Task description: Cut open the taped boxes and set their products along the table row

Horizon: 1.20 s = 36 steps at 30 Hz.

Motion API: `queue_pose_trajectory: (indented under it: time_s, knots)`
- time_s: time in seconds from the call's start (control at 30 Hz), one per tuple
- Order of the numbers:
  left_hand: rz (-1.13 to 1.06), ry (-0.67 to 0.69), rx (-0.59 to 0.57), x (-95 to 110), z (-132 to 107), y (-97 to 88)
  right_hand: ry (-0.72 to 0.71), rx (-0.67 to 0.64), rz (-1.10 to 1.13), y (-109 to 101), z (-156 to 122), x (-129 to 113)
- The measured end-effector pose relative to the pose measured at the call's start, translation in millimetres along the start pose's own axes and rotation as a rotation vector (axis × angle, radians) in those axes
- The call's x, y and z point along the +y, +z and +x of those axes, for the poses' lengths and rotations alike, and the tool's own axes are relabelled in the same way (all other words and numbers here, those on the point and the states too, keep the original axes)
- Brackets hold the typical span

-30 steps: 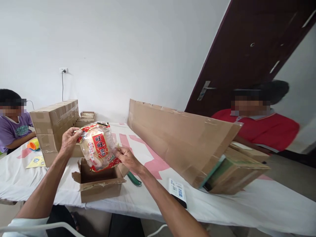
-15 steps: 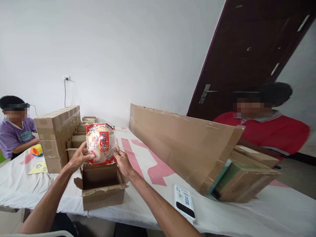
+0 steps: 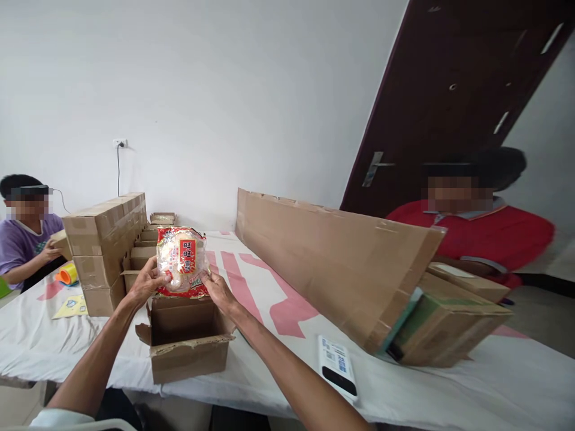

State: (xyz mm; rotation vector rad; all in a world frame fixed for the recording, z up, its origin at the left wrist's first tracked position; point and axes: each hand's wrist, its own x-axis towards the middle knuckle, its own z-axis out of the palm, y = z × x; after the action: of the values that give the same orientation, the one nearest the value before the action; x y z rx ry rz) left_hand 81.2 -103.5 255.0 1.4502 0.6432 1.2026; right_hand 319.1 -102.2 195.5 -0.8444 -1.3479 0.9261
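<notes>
Snack packet (image 3: 182, 261), left of the frame's centre, front towards the camera, perhaps to show the print. Nearest, just below: open carton (image 3: 191, 360), side flap turned out, apparently to free the mouth. Lower right: white device (image 3: 332, 354) lying flat. Farther, pinching the packet's lower sides: left hand (image 3: 146, 285) and right hand (image 3: 220, 292), probably for tautness. Beyond, right: cardboard panel (image 3: 332, 263) on edge, perhaps for screening. Left: stacked cartons (image 3: 101, 251), squared likely for steadiness.
</notes>
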Motion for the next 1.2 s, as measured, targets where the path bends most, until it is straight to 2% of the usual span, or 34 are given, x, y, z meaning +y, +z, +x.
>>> queue_pose_trajectory:
  time_s: [0.23,0.43,0.63,0.83,0.97,1.07,1.2]
  knots:
    - [0.016,0.019,-0.012,-4.8,7.6,-3.3,0.058,-0.010,0.020,0.2,2.6,0.0]
    - [0.024,0.033,-0.010,-3.1,9.0,-2.6,-0.019,0.003,0.040,0.5,4.6,-8.9]
    - [0.057,0.115,-0.007,12.1,19.7,-0.7,-0.076,-0.007,0.059,-1.0,25.0,-27.6]
    - [0.094,0.198,0.001,42.3,45.5,1.2,-0.155,-0.027,0.093,-0.3,59.4,-57.5]
    - [0.094,0.241,-0.031,59.0,54.5,2.6,-0.193,-0.024,0.108,0.7,69.3,-69.1]
    - [0.102,0.244,-0.042,62.9,54.6,2.7,-0.217,-0.034,0.133,0.2,68.9,-70.9]
    - [0.130,0.209,-0.037,53.5,45.4,1.9,-0.193,-0.072,0.131,-3.8,58.8,-63.0]
